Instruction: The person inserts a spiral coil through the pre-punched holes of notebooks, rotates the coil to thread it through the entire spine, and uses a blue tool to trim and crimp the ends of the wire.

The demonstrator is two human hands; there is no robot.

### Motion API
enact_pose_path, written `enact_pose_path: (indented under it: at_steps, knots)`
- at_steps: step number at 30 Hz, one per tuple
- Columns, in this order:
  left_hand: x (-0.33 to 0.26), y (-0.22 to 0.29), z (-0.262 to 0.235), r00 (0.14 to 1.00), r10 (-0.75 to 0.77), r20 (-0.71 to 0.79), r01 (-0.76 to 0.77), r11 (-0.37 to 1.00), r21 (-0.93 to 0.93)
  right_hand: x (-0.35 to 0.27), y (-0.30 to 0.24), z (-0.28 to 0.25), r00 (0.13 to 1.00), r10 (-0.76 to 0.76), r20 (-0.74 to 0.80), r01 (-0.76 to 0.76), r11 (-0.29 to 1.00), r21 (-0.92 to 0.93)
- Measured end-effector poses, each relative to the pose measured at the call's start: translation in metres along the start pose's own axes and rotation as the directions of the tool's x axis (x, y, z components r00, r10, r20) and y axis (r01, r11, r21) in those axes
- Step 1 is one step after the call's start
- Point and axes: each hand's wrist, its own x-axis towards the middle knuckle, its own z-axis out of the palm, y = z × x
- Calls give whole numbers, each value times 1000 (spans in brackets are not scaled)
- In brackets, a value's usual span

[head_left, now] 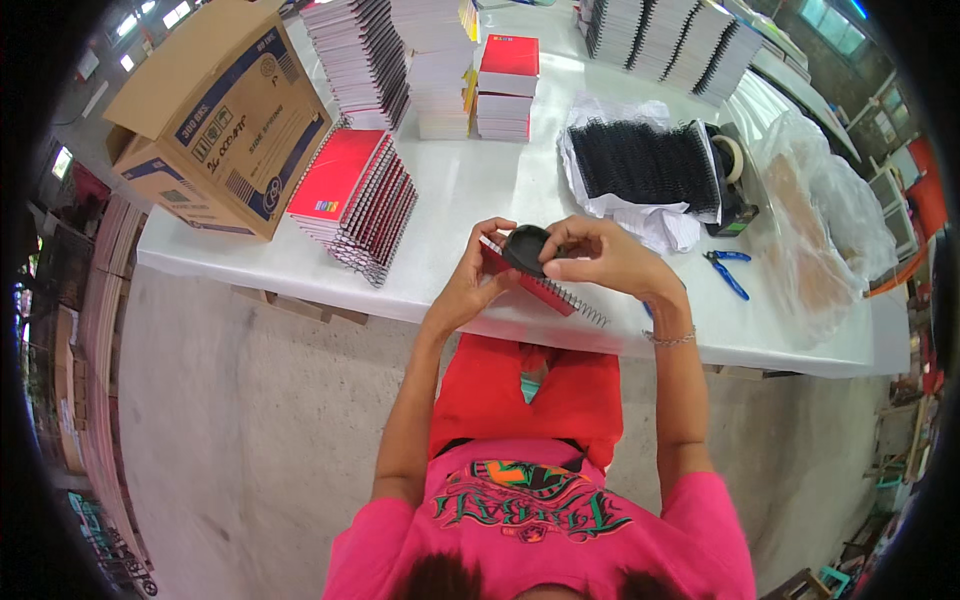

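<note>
Red-covered notebook (540,285) with silver spiral wire; black round object (526,247) on it. Table (480,190) white. Stack of notebooks (352,200): red covers, dark coils. Cardboard box (225,115) brown, blue print. Binding coils (645,162) black on white paper. Pliers (727,270) blue-handled. Shirt pink, green-orange print

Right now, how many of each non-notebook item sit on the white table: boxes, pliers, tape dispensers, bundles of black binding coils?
Cardboard box: 1
Blue-handled pliers: 1
Tape dispenser: 1
Bundle of black binding coils: 1
Total: 4
</note>
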Motion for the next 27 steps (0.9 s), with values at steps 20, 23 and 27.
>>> enact_pose_path:
  at_steps: [20, 23, 27]
  knots:
    - [-13, -6, 32, 850, 159, -503, -80, 981, 175, -77, 92, -14, 713, -270, -646, -375, 632, -678]
    - [-13, -5, 27, 850, 217, -480, -98, 961, 260, -85, 92, -9, 627, -305, -717, -319, 739, -593]
    - [-13, 10, 26, 855, 297, -425, -130, 916, 379, -75, 45, 35, 529, -381, -759, -99, 860, -500]
